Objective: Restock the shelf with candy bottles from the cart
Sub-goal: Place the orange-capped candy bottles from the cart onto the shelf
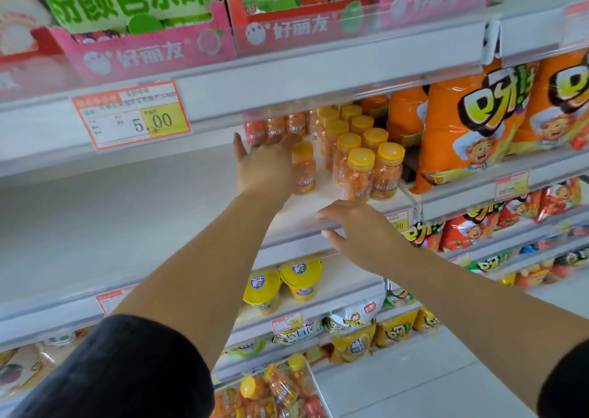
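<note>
Several candy bottles (360, 162) with yellow caps and orange contents stand in rows on the white shelf (127, 213), at its right end. One candy bottle (304, 170) stands apart, just left of the rows. My left hand (264, 165) reaches onto the shelf with its palm against that bottle's left side, fingers fairly straight and thumb raised. My right hand (360, 229) rests on the shelf's front edge below the rows, fingers relaxed and holding nothing. The cart (314, 382) shows at the bottom with more candy bottles (274, 389) lying in it.
The upper shelf's rail, bearing a 5.00 price tag (132, 114), overhangs the bottles closely. Orange snack bags (471, 124) stand right of the rows behind a divider. Pink display boxes (146, 47) sit above; yellow cups (280, 285) and bags fill lower shelves.
</note>
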`<state>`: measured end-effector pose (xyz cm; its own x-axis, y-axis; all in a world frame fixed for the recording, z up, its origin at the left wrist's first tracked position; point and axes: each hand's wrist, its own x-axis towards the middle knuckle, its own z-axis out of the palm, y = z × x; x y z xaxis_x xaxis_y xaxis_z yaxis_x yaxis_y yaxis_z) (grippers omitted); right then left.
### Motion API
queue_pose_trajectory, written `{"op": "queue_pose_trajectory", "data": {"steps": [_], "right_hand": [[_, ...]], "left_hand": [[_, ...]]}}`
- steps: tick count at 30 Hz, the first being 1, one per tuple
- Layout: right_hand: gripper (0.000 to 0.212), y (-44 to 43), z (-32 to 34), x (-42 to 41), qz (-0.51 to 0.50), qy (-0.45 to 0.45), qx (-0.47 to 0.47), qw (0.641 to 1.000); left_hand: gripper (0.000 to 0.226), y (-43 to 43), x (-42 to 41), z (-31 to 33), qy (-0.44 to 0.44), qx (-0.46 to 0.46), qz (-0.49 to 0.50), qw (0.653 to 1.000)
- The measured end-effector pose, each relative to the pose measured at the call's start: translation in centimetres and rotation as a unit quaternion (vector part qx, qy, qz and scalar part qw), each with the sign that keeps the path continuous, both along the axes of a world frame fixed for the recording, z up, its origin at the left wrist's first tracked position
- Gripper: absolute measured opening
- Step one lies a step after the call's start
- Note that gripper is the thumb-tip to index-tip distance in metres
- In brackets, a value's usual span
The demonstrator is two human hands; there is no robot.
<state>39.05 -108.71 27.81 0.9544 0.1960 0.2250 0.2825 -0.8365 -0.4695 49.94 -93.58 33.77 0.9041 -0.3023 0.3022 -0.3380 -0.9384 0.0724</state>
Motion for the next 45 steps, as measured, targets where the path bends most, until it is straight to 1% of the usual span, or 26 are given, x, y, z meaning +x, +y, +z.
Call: {"op": "queue_pose_trajectory", "data": {"steps": [2,4,5,6,7,9,12,14,16,19,23,26,30,34,36,40,43,45], "right_hand": [[0.036,0.2,0.2,0.1,-0.002,0.007,-0.004,1.000],[0.039,0.8,0.5,0.4,0.001,0.016,-0.026,1.000],[0.040,1.1,0.7,0.8,0.005,0.021,-0.039,0.999],[0.040,1.5,0.8,1.2,0.012,0.029,-0.047,0.998],[0.039,2.0,0.9,1.7,0.018,0.038,-0.052,0.998],[0.037,2.8,0.7,2.9,0.026,0.050,-0.068,0.996],[0.032,3.2,0.2,4.4,0.026,0.050,-0.096,0.994],[0.028,3.3,0.2,5.2,0.018,0.056,-0.109,0.992],[0.027,3.4,0.3,5.9,0.012,0.061,-0.112,0.992],[0.035,3.5,0.5,7.1,0.005,0.071,-0.098,0.993],[0.040,4.0,0.9,8.9,-0.001,0.073,-0.103,0.992],[0.043,4.3,0.6,10.3,-0.020,0.059,-0.097,0.993],[0.047,4.3,-0.1,11.8,-0.033,0.053,-0.081,0.995],[0.044,4.3,-0.3,13.0,-0.038,0.012,-0.069,0.997],[0.044,4.4,-0.3,13.4,-0.051,0.019,-0.071,0.996],[0.038,4.4,0.3,13.5,-0.070,0.014,-0.046,0.996],[0.037,4.6,-0.3,14.5,-0.108,0.043,-0.066,0.991],[0.036,4.7,-0.7,15.4,-0.133,0.057,-0.057,0.988]], "left_hand": [[0.058,1.1,-1.0,-0.4,-0.021,-0.077,0.001,0.997],[0.061,3.0,-2.9,-1.4,-0.036,-0.212,0.016,0.976],[0.056,4.0,-3.9,-2.1,-0.032,-0.275,0.022,0.961],[0.047,5.0,-4.7,-2.7,-0.017,-0.320,0.026,0.947],[0.035,5.7,-5.3,-3.2,0.007,-0.340,0.032,0.940],[0.018,6.4,-5.9,-3.9,0.058,-0.324,0.029,0.944],[0.009,6.5,-5.7,-4.3,0.132,-0.265,0.001,0.955],[0.018,6.5,-5.2,-4.4,0.172,-0.220,-0.006,0.960],[0.023,6.4,-4.4,-4.2,0.192,-0.188,-0.007,0.963],[0.030,6.0,-2.4,-4.0,0.209,-0.151,-0.018,0.966],[0.039,5.3,0.9,-4.8,0.208,-0.091,-0.048,0.973],[0.045,4.8,3.2,-5.1,0.216,-0.088,-0.045,0.971],[0.046,3.8,5.5,-5.1,0.216,-0.067,-0.035,0.973],[0.045,3.4,6.9,-5.4,0.201,-0.084,-0.051,0.975],[0.045,3.3,7.5,-5.6,0.200,-0.095,-0.056,0.974],[0.049,3.2,8.0,-5.9,0.196,-0.098,-0.064,0.974],[0.049,3.1,8.2,-6.0,0.191,-0.098,-0.062,0.975],[0.048,3.0,8.3,-6.0,0.186,-0.095,-0.062,0.976]]}}
